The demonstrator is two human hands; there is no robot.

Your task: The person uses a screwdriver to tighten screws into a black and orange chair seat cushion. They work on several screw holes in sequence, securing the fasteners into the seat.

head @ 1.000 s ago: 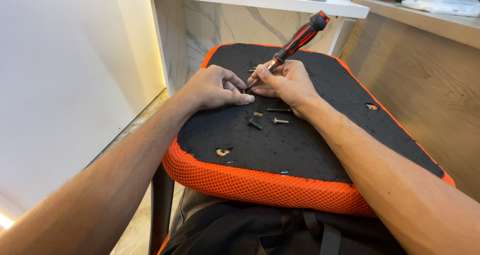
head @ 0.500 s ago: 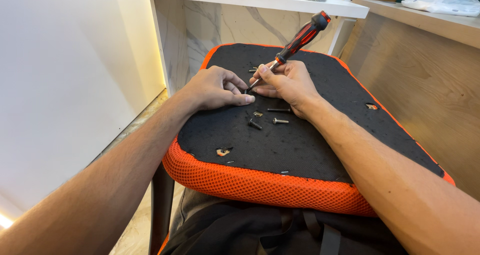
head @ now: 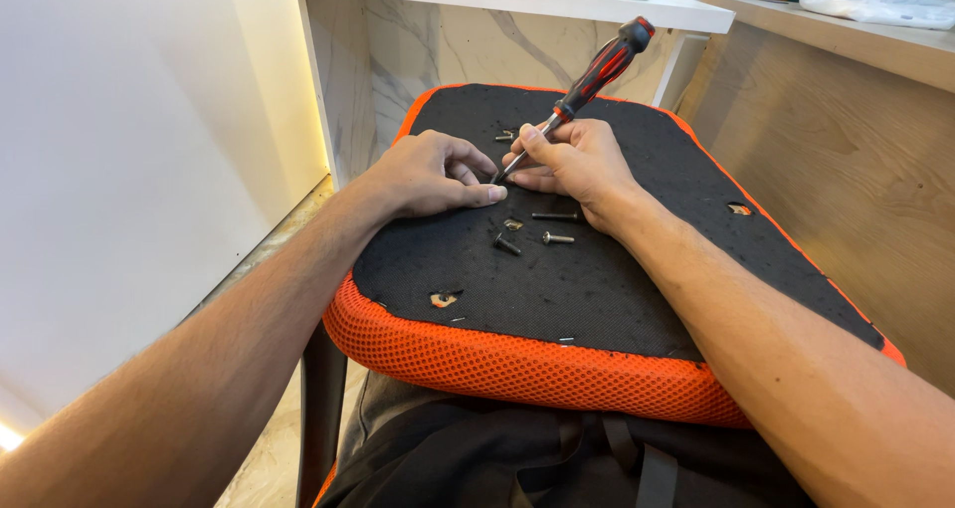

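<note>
Screwdriver (head: 587, 85), red and black, slants from the upper right of the frame down-left to its tip at frame centre, on the black seat underside (head: 597, 289). The right hand (head: 577, 160) pinches its metal shaft; the left hand (head: 428, 175) rests curled, fingertips touching the tip's spot.

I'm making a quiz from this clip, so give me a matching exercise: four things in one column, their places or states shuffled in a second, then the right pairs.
Things
1. red and black handled screwdriver
2. left hand
3. loose dark metal screws
4. orange mesh edge

Places or states
A. runs round the black seat underside
B. lying free near the wrists
C. gripped in the right hand, tilted
D. resting flat, fingers by the tool's tip

Pairs: 1-C, 2-D, 3-B, 4-A
</note>
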